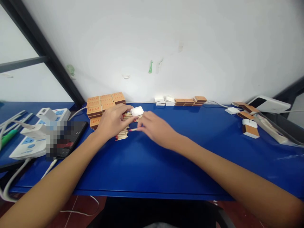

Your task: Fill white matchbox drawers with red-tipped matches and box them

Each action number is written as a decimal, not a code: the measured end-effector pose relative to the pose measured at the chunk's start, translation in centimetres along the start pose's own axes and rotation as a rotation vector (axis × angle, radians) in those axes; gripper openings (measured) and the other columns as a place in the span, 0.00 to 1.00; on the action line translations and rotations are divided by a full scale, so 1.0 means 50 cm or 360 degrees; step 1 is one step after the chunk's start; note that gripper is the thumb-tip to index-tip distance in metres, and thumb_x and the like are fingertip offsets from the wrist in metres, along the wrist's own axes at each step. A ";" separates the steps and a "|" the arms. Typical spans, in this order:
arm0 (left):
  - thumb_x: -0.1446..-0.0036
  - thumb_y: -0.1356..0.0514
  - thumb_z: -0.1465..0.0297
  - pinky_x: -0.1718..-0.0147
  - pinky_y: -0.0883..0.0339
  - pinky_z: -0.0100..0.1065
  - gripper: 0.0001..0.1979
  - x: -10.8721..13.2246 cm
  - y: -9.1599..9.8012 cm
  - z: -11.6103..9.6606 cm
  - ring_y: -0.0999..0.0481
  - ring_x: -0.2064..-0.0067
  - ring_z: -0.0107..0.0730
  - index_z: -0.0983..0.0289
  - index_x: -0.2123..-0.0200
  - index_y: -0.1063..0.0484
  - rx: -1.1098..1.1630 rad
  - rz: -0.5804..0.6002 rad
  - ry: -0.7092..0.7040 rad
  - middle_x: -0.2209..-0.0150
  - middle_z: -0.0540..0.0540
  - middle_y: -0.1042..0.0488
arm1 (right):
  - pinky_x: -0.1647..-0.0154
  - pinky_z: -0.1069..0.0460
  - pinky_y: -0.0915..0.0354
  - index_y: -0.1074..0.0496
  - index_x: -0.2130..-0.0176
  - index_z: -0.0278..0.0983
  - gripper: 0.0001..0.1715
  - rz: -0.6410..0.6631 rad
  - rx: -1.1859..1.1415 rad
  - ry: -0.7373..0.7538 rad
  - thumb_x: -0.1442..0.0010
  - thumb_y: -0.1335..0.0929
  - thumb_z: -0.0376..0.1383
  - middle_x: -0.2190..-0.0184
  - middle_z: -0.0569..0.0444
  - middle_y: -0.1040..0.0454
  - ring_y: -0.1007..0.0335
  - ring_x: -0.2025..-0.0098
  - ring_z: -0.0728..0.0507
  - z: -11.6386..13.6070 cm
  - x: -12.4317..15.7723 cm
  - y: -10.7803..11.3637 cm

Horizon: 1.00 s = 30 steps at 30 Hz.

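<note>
A pile of red-tipped matchsticks (123, 134) lies on the blue table (147, 164). My left hand (114, 121) rests over the pile, its fingers curled around a white inner matchbox tray (137, 110). My right hand (158, 129) sits just right of the pile and pinches a single matchstick (133, 129) by its end. Behind my left hand stands a stack of orange matchboxes (104, 104).
White trays (164, 100) and more matchboxes (190, 101) line the wall. Loose boxes (249, 126) and a white device (268, 104) lie at the right. A phone (71, 137), power strips (35, 133) and cables crowd the left edge.
</note>
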<state>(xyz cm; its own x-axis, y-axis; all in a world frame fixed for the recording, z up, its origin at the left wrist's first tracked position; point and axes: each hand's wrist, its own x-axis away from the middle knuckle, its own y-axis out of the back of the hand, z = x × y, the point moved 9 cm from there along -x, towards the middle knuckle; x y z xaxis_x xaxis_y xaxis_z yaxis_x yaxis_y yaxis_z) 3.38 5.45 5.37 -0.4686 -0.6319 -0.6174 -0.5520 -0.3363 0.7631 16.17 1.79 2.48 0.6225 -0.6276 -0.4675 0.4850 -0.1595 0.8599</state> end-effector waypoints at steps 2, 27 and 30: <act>0.33 0.35 0.55 0.67 0.35 0.35 0.20 0.002 -0.008 -0.004 0.26 0.70 0.33 0.63 0.48 0.20 0.0017 0.0078 -0.0026 0.66 0.54 0.20 | 0.51 0.45 0.35 0.27 0.57 0.36 0.08 -0.0136 0.0048 -0.0123 0.25 0.35 0.37 0.57 0.46 0.28 0.33 0.53 0.39 -0.043 0.007 0.043; 0.37 0.31 0.57 0.67 0.35 0.35 0.18 -0.003 0.029 -0.005 0.28 0.74 0.32 0.62 0.50 0.18 0.0033 -0.0234 0.0065 0.72 0.51 0.22 | 0.50 0.48 0.35 0.24 0.55 0.36 0.11 -0.0190 -0.0219 0.0071 0.24 0.35 0.38 0.59 0.49 0.27 0.31 0.53 0.42 0.019 0.001 0.004; 0.38 0.29 0.58 0.69 0.36 0.35 0.17 -0.003 0.038 -0.001 0.30 0.75 0.30 0.63 0.52 0.17 -0.0009 -0.0313 0.0094 0.72 0.50 0.23 | 0.50 0.48 0.34 0.22 0.52 0.35 0.11 0.0096 -0.0273 0.0140 0.27 0.32 0.37 0.58 0.48 0.27 0.31 0.53 0.41 0.055 -0.007 -0.064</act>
<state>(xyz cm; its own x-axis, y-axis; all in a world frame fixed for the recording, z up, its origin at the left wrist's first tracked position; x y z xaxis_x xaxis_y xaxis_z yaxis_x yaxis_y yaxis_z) 2.42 4.89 6.92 -0.3110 -0.5935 -0.7423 -0.6247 -0.4609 0.6303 12.72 0.45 0.46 0.7014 -0.5618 -0.4387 0.5379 0.0134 0.8429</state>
